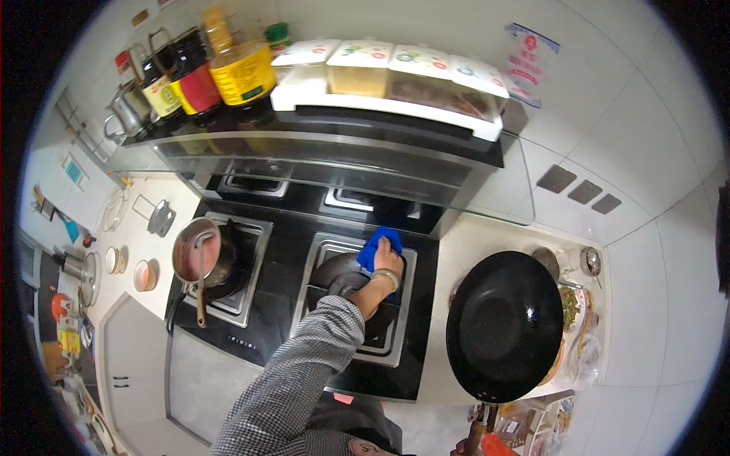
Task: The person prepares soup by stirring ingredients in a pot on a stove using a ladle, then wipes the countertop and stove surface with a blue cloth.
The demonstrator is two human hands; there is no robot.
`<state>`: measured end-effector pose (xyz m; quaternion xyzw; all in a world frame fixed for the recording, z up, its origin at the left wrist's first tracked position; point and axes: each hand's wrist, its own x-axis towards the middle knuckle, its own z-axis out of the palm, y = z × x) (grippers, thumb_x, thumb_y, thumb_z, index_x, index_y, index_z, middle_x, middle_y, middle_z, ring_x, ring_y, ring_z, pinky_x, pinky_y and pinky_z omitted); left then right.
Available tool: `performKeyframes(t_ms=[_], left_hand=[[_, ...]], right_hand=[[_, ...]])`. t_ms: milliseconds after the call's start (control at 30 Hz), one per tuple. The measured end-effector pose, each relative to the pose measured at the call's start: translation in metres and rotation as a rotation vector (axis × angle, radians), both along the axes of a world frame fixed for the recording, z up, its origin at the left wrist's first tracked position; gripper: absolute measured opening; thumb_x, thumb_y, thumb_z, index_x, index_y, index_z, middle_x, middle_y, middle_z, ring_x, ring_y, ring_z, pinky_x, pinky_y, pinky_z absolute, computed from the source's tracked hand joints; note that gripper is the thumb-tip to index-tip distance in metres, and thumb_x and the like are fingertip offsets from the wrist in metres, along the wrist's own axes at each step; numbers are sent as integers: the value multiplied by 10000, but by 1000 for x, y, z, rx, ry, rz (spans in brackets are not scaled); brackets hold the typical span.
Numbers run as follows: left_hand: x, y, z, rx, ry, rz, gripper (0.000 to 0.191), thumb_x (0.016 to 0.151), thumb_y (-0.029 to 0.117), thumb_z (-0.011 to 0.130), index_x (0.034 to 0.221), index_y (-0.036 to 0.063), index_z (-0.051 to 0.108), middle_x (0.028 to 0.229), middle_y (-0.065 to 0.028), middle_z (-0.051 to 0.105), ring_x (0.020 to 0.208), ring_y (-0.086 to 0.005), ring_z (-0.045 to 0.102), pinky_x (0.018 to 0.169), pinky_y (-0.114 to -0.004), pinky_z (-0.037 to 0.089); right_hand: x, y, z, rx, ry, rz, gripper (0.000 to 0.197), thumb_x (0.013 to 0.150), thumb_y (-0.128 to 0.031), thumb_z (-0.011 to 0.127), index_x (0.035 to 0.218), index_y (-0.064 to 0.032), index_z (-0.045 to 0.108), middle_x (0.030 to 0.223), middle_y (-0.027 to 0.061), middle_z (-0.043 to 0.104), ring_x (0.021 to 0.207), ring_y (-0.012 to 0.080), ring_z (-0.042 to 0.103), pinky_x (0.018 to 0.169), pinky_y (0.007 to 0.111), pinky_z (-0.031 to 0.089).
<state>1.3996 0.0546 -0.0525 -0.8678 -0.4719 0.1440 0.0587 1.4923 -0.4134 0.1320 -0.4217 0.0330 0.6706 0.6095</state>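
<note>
My left hand (389, 263), with a pale bangle at the wrist, presses and grips a blue cloth (373, 249) at the back right of the right-hand gas burner (341, 279). The arm in a checked sleeve reaches across the stove. At the bottom edge, my right hand (458, 448) is partly visible, closed round the handle of a black wok (502, 325). The wok is to the right of the stove, its inside facing up. A saucepan (197, 251) of pink liquid with a ladle (201, 279) in it stands over the left burner.
Bottles (242, 74) and a white-lidded seasoning box (388, 102) line the shelf behind. Left of the stove are small bowls (145, 275) and a metal strainer (162, 218). A plate of food (570, 308) and glass jars (591, 261) are beyond the wok. A glass panel (490, 199) borders the stove's back.
</note>
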Motion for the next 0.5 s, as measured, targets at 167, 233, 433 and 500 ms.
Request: performKeyframes(t_ms=[167,233,433,500], left_hand=[[55,-20,-24,-165,-26,46,286,868,174,444,951,137,716,1011,-69,676,1125,-256,526,1063,-436,137],[64,-38,-29,-93,10,7,282,869,174,447,949,140,715,973,-55,685,1102,-251,542,1060,-436,138],[72,-130,-68,-3,51,-330,332,882,200,407,1022,72,679,1081,-191,626,1124,-433,483,1009,-604,167],[64,-163,-120,6,-119,-186,340,846,207,426,1002,43,679,1081,-221,616,1131,-457,466,969,-639,229]], right_hand=[[0,-1,-4,-44,-1,-49,308,828,-158,656,1007,-43,435,579,-11,362,360,67,292,294,199,258],[3,1,-3,-8,-15,-49,324,822,-179,668,1001,-45,434,582,-12,366,357,68,291,292,199,258],[6,12,2,11,-37,-20,309,826,-165,652,1002,-47,427,594,-10,381,362,62,295,297,192,258],[4,17,9,-11,-36,44,287,828,-141,635,1001,-47,426,596,-11,382,355,60,294,293,192,256]])
